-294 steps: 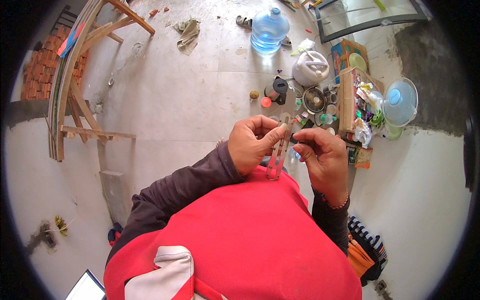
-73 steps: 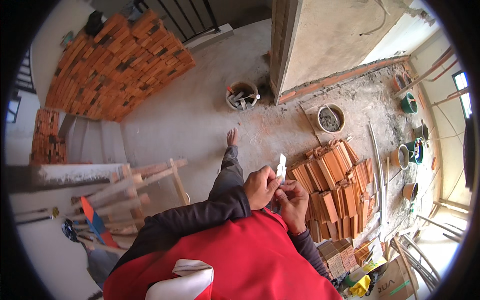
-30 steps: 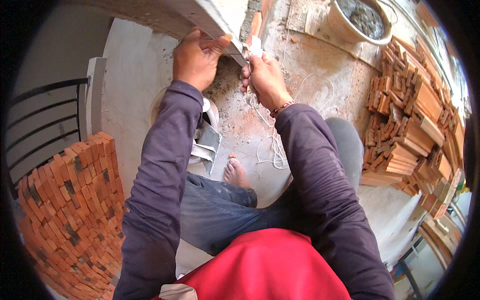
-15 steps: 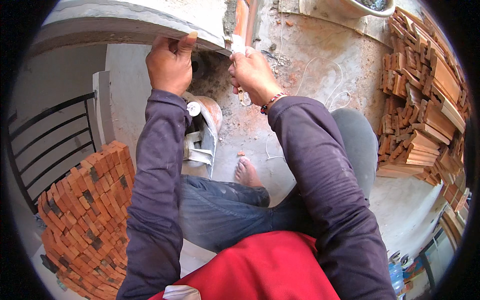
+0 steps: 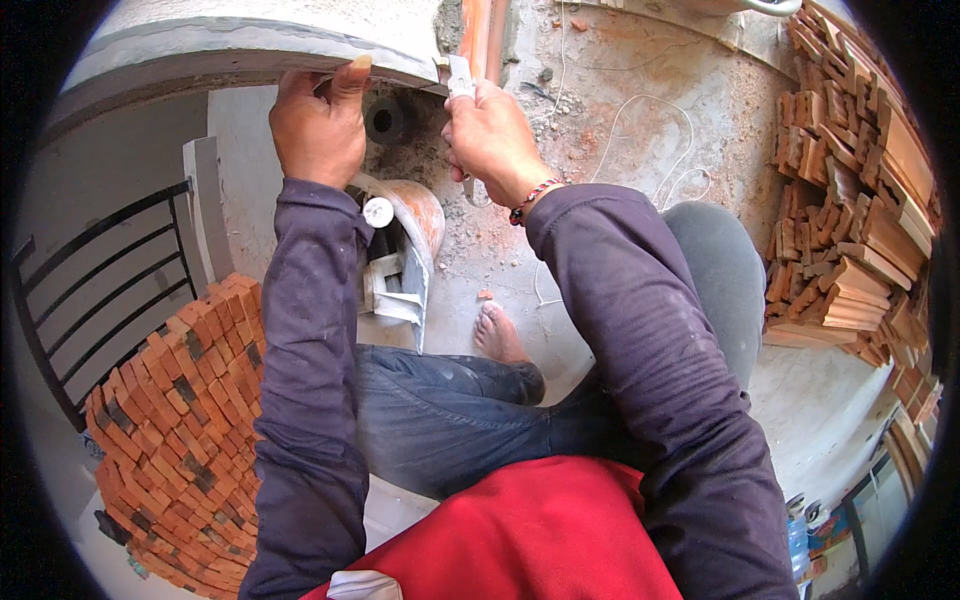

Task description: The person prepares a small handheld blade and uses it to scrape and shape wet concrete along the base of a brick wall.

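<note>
1. the slim flat tool point(image 5: 461, 80) was in the right hand point(image 5: 495, 140), its pale end standing out past the thumb, close by the pale wall edge point(image 5: 260, 38) and the orange strip point(image 5: 476, 30); whether it touched either could not be told.
2. the right hand was clamped on the tool, thumb lying along it and fingers wrapped about its middle.
3. the left hand point(image 5: 318, 135) was at the wall edge, its thumb tip up against it; the fingers were folded partly out of sight, so how firmly they held, if at all, could not be told.
4. by its look the tool seemed light enough for one hand, stiff along its length and hardly fragile; smooth metal might have turned slippery under dusty fingers.
5. the middle looked the best place to take hold, with the thumb on a flat face and both ends left free. any sharp edge was too small to make out, so fingers were better kept off the narrow sides.
6. it looked long and narrow, whitish toward the far end, with a silvery, rounded near end poking out below the palm; the hand hid the rest.
</note>
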